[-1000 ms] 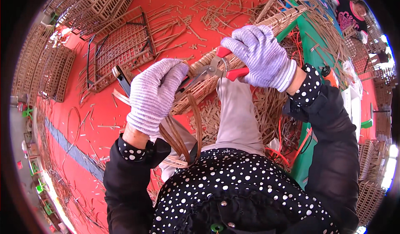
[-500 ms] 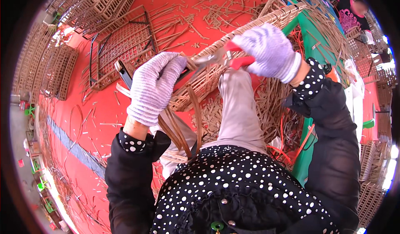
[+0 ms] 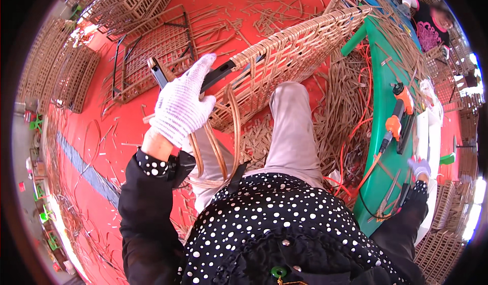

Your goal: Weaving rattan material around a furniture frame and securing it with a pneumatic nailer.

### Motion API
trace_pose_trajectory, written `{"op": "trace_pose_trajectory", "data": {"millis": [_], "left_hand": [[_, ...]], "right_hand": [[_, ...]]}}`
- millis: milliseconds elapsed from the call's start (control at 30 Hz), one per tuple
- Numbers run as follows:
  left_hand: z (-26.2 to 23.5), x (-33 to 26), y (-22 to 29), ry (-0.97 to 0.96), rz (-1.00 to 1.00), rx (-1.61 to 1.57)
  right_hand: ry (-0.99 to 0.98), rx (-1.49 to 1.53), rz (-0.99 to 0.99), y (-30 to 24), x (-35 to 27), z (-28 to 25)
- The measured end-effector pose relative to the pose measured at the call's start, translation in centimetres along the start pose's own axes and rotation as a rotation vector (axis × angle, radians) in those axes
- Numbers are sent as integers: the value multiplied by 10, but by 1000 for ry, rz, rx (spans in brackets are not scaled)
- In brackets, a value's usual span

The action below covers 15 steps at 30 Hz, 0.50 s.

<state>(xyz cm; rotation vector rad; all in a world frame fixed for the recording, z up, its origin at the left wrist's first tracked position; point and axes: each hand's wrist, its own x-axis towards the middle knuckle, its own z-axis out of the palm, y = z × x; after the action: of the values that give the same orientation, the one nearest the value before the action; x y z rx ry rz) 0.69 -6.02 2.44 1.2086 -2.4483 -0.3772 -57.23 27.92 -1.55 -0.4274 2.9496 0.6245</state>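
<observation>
My left hand (image 3: 182, 102), in a striped white-and-lavender knit glove, holds the dark metal bar (image 3: 217, 76) of a woven wicker panel (image 3: 290, 56), thumb and fingers on either side of it. The panel slants from my left hand up to the far right, above my knees. Loose brown strips (image 3: 235, 127) hang in loops below that hand. My right hand (image 3: 420, 167), gloved too, is out at the right, over the edge of a green bench (image 3: 373, 163) beside a long white object (image 3: 432, 127). Its fingers are small and partly hidden, so what they hold is unclear.
An orange-and-black power tool (image 3: 399, 115) with an orange cord lies on the green bench. Cut strips (image 3: 338, 107) pile beside my leg. Stacked woven pieces (image 3: 127, 5) and a framed panel (image 3: 152, 56) stand on the red floor at far left. Another person (image 3: 432, 26) is at far right.
My right hand has left the panel with the red-handled cutting tool and moved right, down to the bench's outer edge. My left hand's fingers have straightened, and it stays at the bar.
</observation>
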Motion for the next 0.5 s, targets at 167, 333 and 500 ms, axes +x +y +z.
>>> {"op": "trace_pose_trajectory", "data": {"millis": [167,333,500], "left_hand": [[15,1,-1,153,83,4],[14,-17,4,184,109,94],[10,-19,-5,147,257,99]], "right_hand": [[510,612,-641,-94,-64,-44],[487,765,-1713,-286,-220,-98],[784,662,-2280,-355,-305,-97]]}}
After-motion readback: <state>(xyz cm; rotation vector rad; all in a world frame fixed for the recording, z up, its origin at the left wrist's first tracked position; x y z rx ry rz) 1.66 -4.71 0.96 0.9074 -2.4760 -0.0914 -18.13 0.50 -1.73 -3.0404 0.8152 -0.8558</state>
